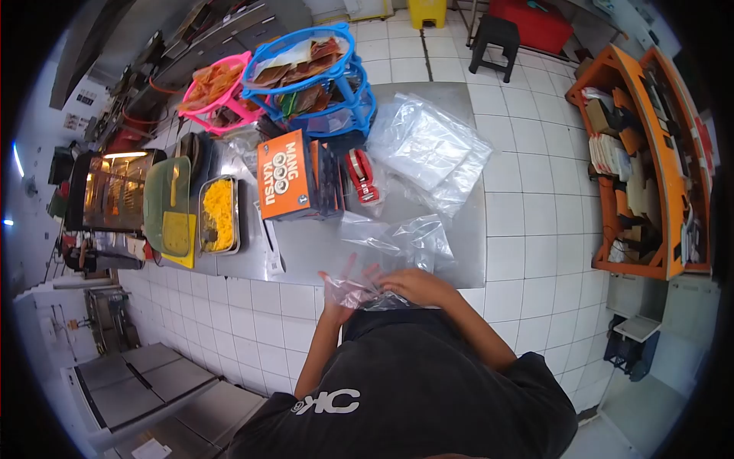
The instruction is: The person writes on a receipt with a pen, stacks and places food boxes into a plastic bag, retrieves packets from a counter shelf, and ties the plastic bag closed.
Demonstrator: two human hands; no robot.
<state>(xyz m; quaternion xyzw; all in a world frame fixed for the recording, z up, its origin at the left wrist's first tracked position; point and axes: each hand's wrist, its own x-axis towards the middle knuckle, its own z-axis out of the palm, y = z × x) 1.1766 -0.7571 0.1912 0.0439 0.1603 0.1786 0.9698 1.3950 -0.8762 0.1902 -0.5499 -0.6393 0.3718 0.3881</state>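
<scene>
My left hand (348,291) has its fingers spread, with thin clear plastic over or around them. Close beside it, my right hand (413,286) has its fingers bent together on the edge of that clear plastic bag (382,301), at the table's front edge. Just beyond my hands, more loose clear bags (420,237) lie on the metal table (306,256). Farther back is a large stack of clear plastic bags (428,145). A red tape dispenser (363,177) rests between this stack and an orange-and-black box (287,176).
A metal tray of yellow shreds (219,216) stands left, beside a green lid (168,206) and yellow board (182,245). Blue (355,96) and pink (225,111) baskets hold packets at the back. An orange shelf (638,161) is right, a black stool (495,42) behind.
</scene>
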